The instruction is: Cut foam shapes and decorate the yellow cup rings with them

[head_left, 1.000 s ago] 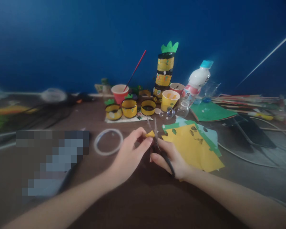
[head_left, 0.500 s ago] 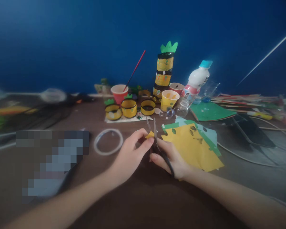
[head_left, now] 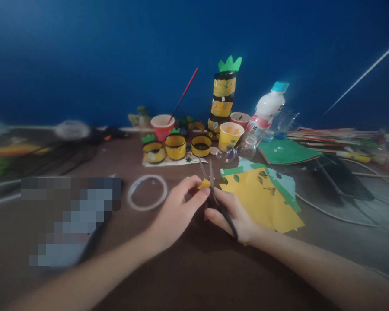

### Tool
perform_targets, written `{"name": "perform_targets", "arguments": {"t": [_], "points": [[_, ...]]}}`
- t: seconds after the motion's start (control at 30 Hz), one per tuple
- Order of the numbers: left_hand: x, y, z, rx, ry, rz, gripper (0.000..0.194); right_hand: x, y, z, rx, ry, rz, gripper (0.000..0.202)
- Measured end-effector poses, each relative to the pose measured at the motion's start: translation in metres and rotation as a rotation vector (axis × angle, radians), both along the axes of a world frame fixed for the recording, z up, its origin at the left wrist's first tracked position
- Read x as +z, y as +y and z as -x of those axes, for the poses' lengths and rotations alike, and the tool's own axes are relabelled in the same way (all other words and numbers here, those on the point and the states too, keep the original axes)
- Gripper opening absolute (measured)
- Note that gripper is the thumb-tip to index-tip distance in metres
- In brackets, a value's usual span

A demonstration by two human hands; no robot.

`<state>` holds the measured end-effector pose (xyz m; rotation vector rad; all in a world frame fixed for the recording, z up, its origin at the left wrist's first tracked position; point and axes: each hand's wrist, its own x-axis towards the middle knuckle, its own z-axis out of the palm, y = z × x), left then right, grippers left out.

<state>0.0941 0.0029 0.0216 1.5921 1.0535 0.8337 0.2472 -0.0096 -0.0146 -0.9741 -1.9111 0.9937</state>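
Between the thumb and fingers of my left hand (head_left: pixel 180 207) is a small piece of yellow paper (head_left: pixel 203 184). My right hand (head_left: pixel 235 214) grips black-handled scissors (head_left: pixel 226 216), their blades parted and pointing away from me. The paper piece sits at the blades, close to where they cross. Just right of my right hand lie sheets of yellow paper (head_left: pixel 262 198) with dark marks, over green paper (head_left: pixel 293 199). Ahead of the blade tips stand yellow rings with black rims, among them a plain one (head_left: pixel 201 147) and one with green leaves (head_left: pixel 175 147).
A roll of clear tape (head_left: pixel 147 192) lies left of my left hand. Behind are a red cup (head_left: pixel 162 126) with a brush, a yellow cup (head_left: pixel 231 137), a tall pineapple-like stack (head_left: pixel 223 88) and a white bottle (head_left: pixel 267 108). A dark tablet-like slab (head_left: pixel 343 179) lies at right.
Both hands stay nearly in place, with the scissors and the yellow paper piece shifting only very slightly. Everything else looks the same.
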Motion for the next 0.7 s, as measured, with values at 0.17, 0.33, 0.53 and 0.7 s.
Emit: {"name": "perform_targets", "arguments": {"t": [0.17, 0.33, 0.53, 0.7], "points": [[0.0002, -0.0006, -0.0001, 0.022, 0.007, 0.004, 0.017, 0.0003, 0.0004, 0.0005, -0.001, -0.004, -0.011, 0.036], [-0.0005, 0.0001, -0.0003, 0.027, -0.006, 0.018, 0.015, -0.0002, -0.0011, 0.0002, -0.01, -0.007, 0.01, 0.037], [-0.0019, 0.0009, 0.0001, 0.038, -0.023, 0.035, 0.014, 0.0001, -0.0003, 0.0009, -0.015, 0.0, 0.005, 0.037], [-0.0003, 0.001, 0.0019, 0.033, 0.008, 0.007, 0.017, 0.0009, 0.0, 0.0012, -0.014, 0.003, 0.006, 0.036]]}}
